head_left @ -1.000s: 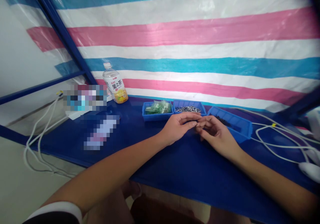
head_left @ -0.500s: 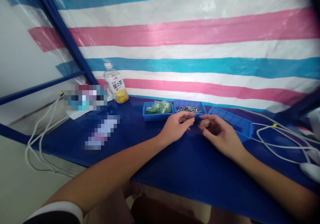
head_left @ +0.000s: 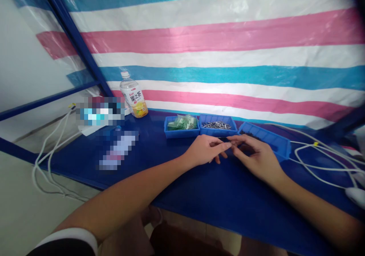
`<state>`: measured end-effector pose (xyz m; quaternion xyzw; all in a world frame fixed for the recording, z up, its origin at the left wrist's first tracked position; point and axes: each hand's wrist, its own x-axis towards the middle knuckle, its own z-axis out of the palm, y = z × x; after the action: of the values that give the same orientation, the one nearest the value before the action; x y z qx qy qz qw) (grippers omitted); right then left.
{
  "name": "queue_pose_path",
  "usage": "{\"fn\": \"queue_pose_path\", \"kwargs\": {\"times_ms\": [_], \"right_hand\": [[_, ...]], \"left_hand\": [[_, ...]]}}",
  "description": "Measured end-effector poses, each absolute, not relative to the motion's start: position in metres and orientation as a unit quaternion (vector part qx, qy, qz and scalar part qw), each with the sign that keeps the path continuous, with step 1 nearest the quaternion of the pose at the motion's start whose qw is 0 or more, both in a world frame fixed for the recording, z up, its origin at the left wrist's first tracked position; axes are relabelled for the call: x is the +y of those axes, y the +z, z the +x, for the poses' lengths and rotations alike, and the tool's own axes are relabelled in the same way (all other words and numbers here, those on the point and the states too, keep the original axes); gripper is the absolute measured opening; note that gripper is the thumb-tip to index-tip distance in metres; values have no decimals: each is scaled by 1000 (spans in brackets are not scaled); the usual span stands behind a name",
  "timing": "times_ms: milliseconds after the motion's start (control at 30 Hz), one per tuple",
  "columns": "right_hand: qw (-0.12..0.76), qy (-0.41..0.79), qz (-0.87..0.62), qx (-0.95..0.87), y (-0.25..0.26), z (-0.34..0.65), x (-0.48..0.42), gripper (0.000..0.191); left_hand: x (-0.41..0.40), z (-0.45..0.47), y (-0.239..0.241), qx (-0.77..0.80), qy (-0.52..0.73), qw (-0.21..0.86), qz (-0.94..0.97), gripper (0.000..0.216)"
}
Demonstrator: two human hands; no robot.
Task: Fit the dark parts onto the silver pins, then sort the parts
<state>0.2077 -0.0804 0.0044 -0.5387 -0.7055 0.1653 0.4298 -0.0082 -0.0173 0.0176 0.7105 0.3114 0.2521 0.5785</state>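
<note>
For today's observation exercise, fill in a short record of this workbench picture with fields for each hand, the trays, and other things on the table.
left hand: fingers pinched together, tips meeting the right hand's; any part held is too small to tell
right hand: fingers curled, tips at the left hand's
trays: green parts tray, metal pins tray, dark parts tray, in a row behind the hands
bottle: upright, back left
cables: white, at right
table: blue

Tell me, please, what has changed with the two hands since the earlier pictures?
Half a second ago the hands were slightly apart; now the left hand and right hand meet again at the fingertips, pinching something small and dark, too small to identify. The three blue trays, the bottle and the white cables stayed as they were.
</note>
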Motion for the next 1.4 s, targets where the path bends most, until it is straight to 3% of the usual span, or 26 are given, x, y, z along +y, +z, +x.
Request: {"fn": "queue_pose_path", "kwargs": {"times_ms": [367,667,1067,1233,1400], "right_hand": [[440,133,-513,-725,9,207,-80,8],[425,158,-508,-732,6,205,-78,14],[417,187,-516,-724,0,206,-78,12],[459,238,-520,-680,0,203,-79,34],[413,175,-517,-729,9,202,-82,20]], "left_hand": [[-15,-6,12,287,281,615,679,48],[-11,-2,2,285,316,639,641,25],[-10,-1,-2,320,334,612,641,17],[-7,-2,-3,323,331,600,653,15],[-8,-4,-1,326,322,584,670,13]]}}
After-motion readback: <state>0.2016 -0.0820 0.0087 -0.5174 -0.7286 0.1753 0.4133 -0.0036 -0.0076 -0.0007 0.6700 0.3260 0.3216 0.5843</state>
